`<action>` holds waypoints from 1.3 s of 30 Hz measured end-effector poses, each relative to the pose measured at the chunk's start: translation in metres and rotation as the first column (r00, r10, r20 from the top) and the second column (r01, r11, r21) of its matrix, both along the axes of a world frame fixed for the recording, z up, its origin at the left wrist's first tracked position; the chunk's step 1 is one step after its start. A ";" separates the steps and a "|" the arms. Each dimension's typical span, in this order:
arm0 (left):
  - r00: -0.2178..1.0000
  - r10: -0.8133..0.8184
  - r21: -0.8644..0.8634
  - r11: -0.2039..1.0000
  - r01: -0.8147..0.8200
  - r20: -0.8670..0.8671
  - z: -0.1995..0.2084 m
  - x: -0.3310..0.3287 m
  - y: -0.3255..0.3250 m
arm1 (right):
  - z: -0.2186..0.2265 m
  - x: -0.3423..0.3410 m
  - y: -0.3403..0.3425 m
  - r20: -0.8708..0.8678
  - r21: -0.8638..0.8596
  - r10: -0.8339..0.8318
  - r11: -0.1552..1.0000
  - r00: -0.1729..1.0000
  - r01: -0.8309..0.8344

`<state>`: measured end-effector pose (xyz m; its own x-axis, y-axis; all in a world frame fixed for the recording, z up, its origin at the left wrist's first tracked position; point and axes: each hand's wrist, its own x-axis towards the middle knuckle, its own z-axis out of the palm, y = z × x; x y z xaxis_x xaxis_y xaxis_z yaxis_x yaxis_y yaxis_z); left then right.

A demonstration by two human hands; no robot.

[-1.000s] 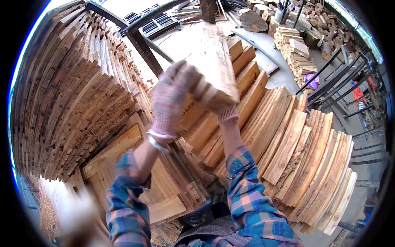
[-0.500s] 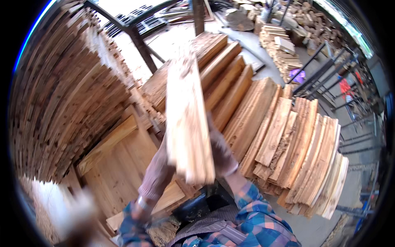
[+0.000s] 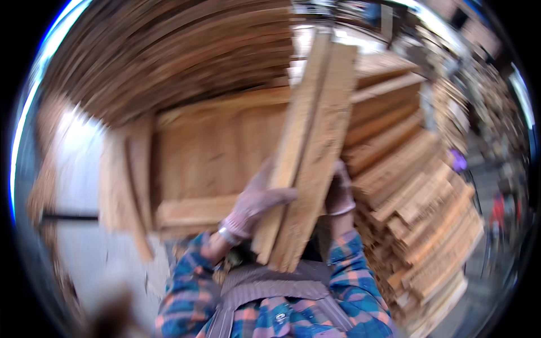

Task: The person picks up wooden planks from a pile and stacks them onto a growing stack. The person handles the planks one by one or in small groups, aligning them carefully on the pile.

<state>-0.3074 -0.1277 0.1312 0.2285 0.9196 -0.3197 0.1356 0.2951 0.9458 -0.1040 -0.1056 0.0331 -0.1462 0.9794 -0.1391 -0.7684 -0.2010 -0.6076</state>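
Observation:
Two long wooden planks lie side by side between my hands, a thin dark gap running between them. They tilt up and away from my body, their near ends just in front of my apron. My gloved left hand grips their left edge, its thumb across the top face. On the other edge is my gloved right hand, its fingers mostly hidden under the wood. Left of the planks sits a wooden bench or box with a board panel and raised edges.
A tall stack of boards rises behind the panel. Close on my right, more rough planks are piled in a leaning row. A purple object lies beyond them. Something dark and blurred shows at the lower left.
My view has swung left, bringing the board panel to the centre. The held planks now lean right at their far ends and show their broad faces. Both hands still hold them.

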 end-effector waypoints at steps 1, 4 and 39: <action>0.987 0.082 0.276 0.954 -0.118 0.138 0.018 -0.015 -0.017 | -0.016 -0.020 0.001 -0.107 -0.042 0.050 0.998 0.993 -0.054; 0.973 0.163 0.067 0.982 -0.175 0.161 0.035 -0.100 -0.041 | 0.004 -0.109 -0.006 -0.114 0.113 0.188 0.978 0.975 -0.176; 0.723 0.586 0.189 0.807 -0.559 -0.367 -0.149 -0.381 -0.054 | -0.077 -0.279 0.062 0.898 0.019 0.061 0.984 0.436 -0.176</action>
<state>-0.6879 -0.1815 -0.0183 -0.4789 0.8544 -0.2016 0.3176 0.3828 0.8675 -0.3827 -0.0436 -0.0434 -0.1129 0.9782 -0.1740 0.2363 -0.1437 -0.9610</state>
